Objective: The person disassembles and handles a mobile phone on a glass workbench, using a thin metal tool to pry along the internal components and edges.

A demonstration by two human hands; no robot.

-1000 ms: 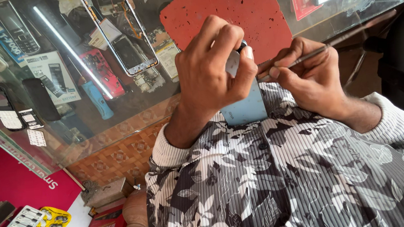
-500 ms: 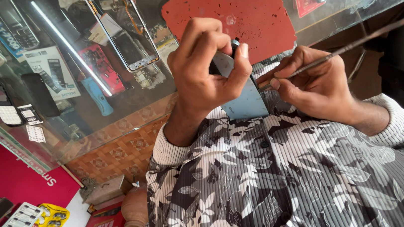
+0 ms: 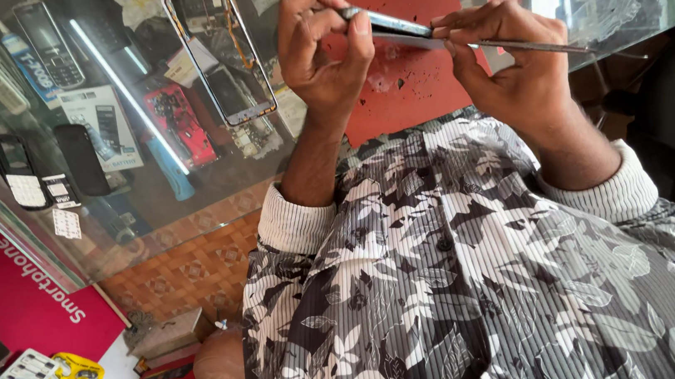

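the left hand (image 3: 323, 49) is clamped on a slim phone (image 3: 389, 24), held edge-on above the red mat (image 3: 410, 81). the right hand (image 3: 512, 58) pinches a thin metal pry tool (image 3: 531, 45) against the phone's edge.

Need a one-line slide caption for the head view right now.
Left hand holds a phone edge-on while right hand works a thin metal tool against it, above a red mat.

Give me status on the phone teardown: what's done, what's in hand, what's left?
Done: nothing visibly separated; no part lies loose on the red mat. In hand: the left hand grips the phone edge-on, and the right hand holds a thin metal pry tool with its tip at the phone's edge. Left: the phone looks closed, so opening it probably remains.
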